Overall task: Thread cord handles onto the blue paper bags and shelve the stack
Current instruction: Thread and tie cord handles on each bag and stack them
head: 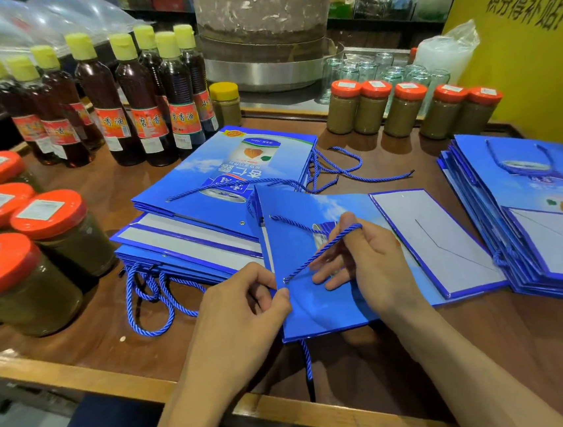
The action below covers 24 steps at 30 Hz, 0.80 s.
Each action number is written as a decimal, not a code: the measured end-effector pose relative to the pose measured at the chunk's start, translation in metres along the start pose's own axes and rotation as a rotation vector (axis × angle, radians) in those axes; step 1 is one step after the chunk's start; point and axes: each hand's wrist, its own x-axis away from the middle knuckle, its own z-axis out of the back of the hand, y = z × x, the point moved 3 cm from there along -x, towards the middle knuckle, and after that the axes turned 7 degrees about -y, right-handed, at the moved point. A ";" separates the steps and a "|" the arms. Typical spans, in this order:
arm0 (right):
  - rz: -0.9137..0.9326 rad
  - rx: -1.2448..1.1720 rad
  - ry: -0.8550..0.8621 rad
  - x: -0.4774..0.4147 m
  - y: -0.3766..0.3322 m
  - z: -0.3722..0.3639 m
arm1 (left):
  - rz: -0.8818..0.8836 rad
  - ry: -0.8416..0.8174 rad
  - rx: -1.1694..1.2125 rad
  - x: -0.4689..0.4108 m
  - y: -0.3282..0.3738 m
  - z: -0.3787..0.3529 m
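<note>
In the head view, the left hand (247,306) is pinching the blue paper bag (320,307) by its eyelet edge, while the right hand's (374,259) curled grip is hooking the limp cord (321,251). The bag, lying at six o'clock on the surface (492,348), is probably light and creasable. Jars (48,235) are crowding nine o'clock, leaving room nearside.

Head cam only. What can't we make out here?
All head view:
- End of the cord at the near hole: hidden behind the left hand, which pinches the bag edge; knotted or not, unclear.
- The right stack: cut off by the frame's right edge; count unknown.
- Labels on the jar lids: too small to read.
</note>
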 end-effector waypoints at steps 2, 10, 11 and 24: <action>0.008 0.042 0.070 -0.005 0.001 0.010 | 0.032 -0.019 0.030 0.001 -0.002 0.001; 0.017 -0.389 0.120 -0.016 0.003 0.043 | 0.061 0.094 0.014 0.004 0.013 0.006; 0.007 -0.317 0.131 -0.017 0.005 0.041 | 0.082 0.115 0.036 0.002 0.018 0.009; -0.001 -0.315 0.214 -0.019 0.004 0.045 | 0.172 0.032 0.109 -0.036 0.005 0.016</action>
